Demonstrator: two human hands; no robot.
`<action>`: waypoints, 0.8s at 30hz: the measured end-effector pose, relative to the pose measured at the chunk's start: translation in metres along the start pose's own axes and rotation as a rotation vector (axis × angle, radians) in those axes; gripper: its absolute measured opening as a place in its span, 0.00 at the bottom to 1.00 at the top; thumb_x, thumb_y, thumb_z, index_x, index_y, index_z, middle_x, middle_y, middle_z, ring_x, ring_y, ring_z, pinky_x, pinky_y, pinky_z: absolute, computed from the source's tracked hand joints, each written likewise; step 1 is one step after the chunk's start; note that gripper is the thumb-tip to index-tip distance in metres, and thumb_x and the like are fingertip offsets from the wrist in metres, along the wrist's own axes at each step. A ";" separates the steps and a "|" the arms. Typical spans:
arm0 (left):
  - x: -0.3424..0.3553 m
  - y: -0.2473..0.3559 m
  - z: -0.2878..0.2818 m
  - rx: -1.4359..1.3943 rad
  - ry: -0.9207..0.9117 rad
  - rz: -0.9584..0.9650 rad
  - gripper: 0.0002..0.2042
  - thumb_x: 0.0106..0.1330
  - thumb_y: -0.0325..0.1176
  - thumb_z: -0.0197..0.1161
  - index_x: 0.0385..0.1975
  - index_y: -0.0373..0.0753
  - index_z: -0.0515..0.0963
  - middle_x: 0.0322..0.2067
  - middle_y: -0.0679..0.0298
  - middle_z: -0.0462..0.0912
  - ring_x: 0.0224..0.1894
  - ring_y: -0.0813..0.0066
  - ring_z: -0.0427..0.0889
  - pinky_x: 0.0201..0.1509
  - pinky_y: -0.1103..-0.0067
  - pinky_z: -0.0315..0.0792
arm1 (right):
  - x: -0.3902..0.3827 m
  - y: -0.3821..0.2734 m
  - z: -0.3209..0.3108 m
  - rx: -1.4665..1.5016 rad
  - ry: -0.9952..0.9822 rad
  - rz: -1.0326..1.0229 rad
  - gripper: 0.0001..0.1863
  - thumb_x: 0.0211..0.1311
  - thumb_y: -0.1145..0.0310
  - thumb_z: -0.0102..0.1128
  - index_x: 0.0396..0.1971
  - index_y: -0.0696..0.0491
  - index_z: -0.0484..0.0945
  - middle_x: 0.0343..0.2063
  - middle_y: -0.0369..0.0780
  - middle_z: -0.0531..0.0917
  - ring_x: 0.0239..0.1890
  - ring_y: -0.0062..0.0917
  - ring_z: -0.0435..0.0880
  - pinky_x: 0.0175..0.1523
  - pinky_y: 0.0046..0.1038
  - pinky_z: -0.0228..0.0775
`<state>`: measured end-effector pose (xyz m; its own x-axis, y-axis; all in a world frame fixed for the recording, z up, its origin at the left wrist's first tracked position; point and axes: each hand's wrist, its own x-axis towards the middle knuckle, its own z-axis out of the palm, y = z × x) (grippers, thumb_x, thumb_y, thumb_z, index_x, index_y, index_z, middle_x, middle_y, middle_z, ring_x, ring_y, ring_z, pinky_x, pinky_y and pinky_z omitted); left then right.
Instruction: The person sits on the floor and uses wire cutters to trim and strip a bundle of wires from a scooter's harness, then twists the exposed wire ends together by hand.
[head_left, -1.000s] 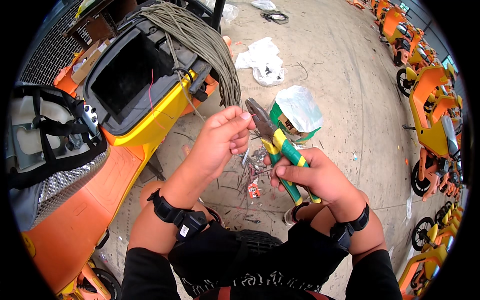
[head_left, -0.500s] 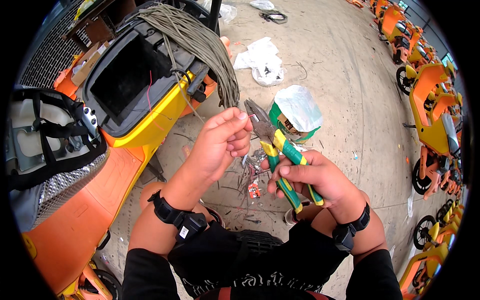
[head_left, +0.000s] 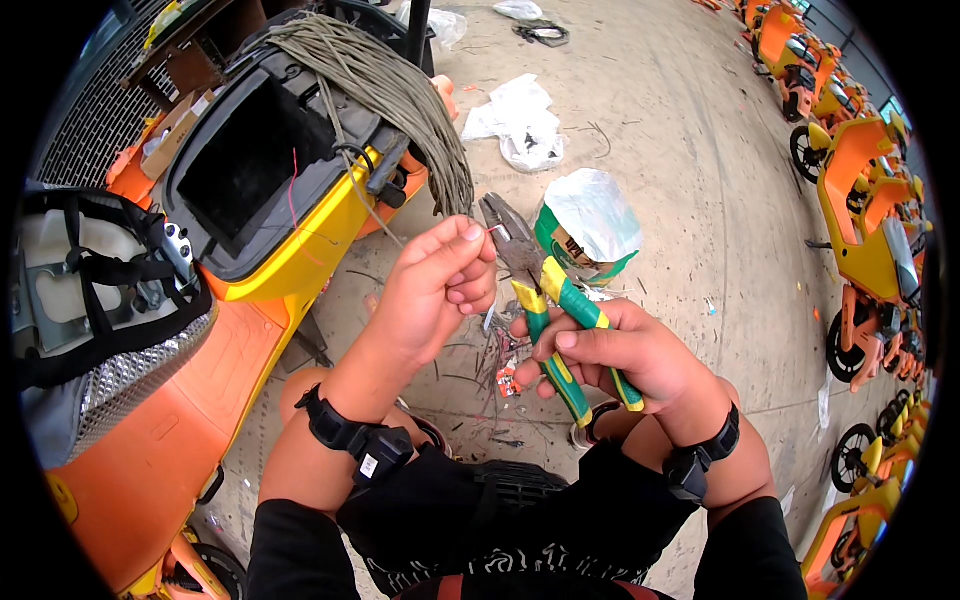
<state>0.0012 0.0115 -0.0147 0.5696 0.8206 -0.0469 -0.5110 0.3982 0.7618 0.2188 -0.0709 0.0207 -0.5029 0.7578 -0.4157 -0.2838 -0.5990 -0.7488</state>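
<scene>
Left hand (head_left: 440, 275)'s pinching a thin reddish wire (head_left: 492, 229) right by the jaws of green-handled steel pliers (head_left: 522, 258), which the right hand (head_left: 635, 350)'s gripping. Black plastic bin (head_left: 205, 242)'s gaping, insides honestly too dark to tell; coarse rope (head_left: 385, 90)'s draping over one end. Crinkly silver film (head_left: 592, 210)'s topping a green tub (head_left: 618, 267).

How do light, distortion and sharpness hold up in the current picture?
Head view: light is bright, the white plastic bag nearly washed out, the open box almost black inside; head view: fisheye curving toward the rim, where the scooters lean, corners black; head view: pliers, left hand and right hand look reasonably sharp, but the thin wire is too small for detail.
</scene>
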 end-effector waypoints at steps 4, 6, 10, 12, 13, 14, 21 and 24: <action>-0.001 0.002 0.000 0.109 0.026 -0.010 0.10 0.75 0.35 0.52 0.31 0.38 0.70 0.19 0.74 0.57 0.21 0.84 0.56 0.27 0.83 0.55 | 0.000 -0.003 -0.001 -0.115 0.002 -0.024 0.19 0.68 0.68 0.59 0.54 0.62 0.76 0.40 0.43 0.86 0.42 0.24 0.84 0.48 0.25 0.76; -0.001 0.003 0.001 0.141 0.033 -0.013 0.10 0.75 0.35 0.52 0.32 0.38 0.70 0.20 0.74 0.57 0.21 0.85 0.56 0.27 0.83 0.55 | 0.001 0.002 -0.003 -0.138 0.012 -0.058 0.19 0.68 0.68 0.60 0.54 0.62 0.76 0.40 0.42 0.86 0.41 0.22 0.83 0.48 0.24 0.75; -0.002 0.004 0.002 0.169 0.050 -0.012 0.10 0.74 0.35 0.52 0.32 0.37 0.70 0.20 0.74 0.56 0.21 0.85 0.56 0.27 0.83 0.55 | 0.002 0.001 -0.003 -0.311 0.048 -0.118 0.17 0.67 0.68 0.61 0.52 0.61 0.78 0.40 0.38 0.86 0.40 0.17 0.81 0.49 0.22 0.72; -0.002 0.004 0.001 0.167 0.058 -0.005 0.10 0.74 0.35 0.52 0.32 0.37 0.70 0.20 0.74 0.56 0.21 0.85 0.56 0.27 0.83 0.55 | 0.003 0.002 -0.002 -0.363 0.081 -0.137 0.16 0.67 0.68 0.62 0.50 0.59 0.79 0.40 0.36 0.86 0.40 0.15 0.80 0.49 0.21 0.71; -0.003 0.005 0.001 0.159 0.058 0.000 0.10 0.74 0.35 0.52 0.32 0.37 0.70 0.20 0.74 0.56 0.21 0.85 0.56 0.27 0.83 0.55 | 0.004 0.002 -0.002 -0.390 0.092 -0.132 0.15 0.67 0.68 0.62 0.49 0.59 0.79 0.40 0.35 0.86 0.40 0.15 0.80 0.49 0.21 0.71; -0.003 0.005 0.000 0.151 0.056 0.004 0.10 0.74 0.35 0.52 0.32 0.37 0.70 0.19 0.74 0.56 0.20 0.85 0.56 0.26 0.84 0.55 | 0.004 0.002 -0.002 -0.417 0.105 -0.127 0.14 0.67 0.68 0.63 0.48 0.58 0.80 0.40 0.35 0.86 0.40 0.15 0.80 0.49 0.21 0.71; -0.002 0.006 -0.003 0.127 0.061 0.038 0.10 0.74 0.35 0.52 0.32 0.37 0.70 0.20 0.75 0.56 0.20 0.85 0.55 0.26 0.84 0.55 | 0.003 0.002 -0.003 -0.469 0.128 -0.147 0.12 0.66 0.69 0.64 0.45 0.58 0.81 0.37 0.33 0.85 0.39 0.14 0.79 0.46 0.20 0.71; -0.002 0.007 -0.004 0.122 0.070 0.043 0.10 0.74 0.35 0.52 0.32 0.37 0.70 0.20 0.75 0.56 0.20 0.85 0.55 0.26 0.84 0.55 | 0.003 0.001 -0.001 -0.486 0.127 -0.134 0.11 0.66 0.69 0.64 0.45 0.58 0.81 0.36 0.32 0.84 0.38 0.13 0.78 0.45 0.20 0.70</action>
<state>-0.0059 0.0140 -0.0118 0.5004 0.8641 -0.0548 -0.4489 0.3130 0.8370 0.2174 -0.0687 0.0184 -0.3760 0.8634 -0.3363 0.0880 -0.3280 -0.9406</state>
